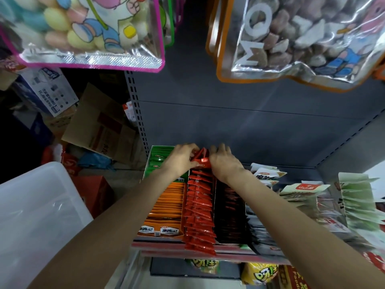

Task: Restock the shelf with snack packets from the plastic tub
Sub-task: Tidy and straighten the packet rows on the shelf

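Clear plastic tub (37,207), both hands gripping red packets (200,207)

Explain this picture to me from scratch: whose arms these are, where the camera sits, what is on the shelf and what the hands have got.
There is no machine here. A person wears one wide-angle camera on the head, looking forward and down, so the two bare arms are their own. The left hand and right hand meet at the back of a shelf and together grip a bunch of red packets. Below them that red row runs to the shelf front, with orange packets and green packets to its left and dark packets to its right. The clear plastic tub stands lower left. Big candy bags hang above.
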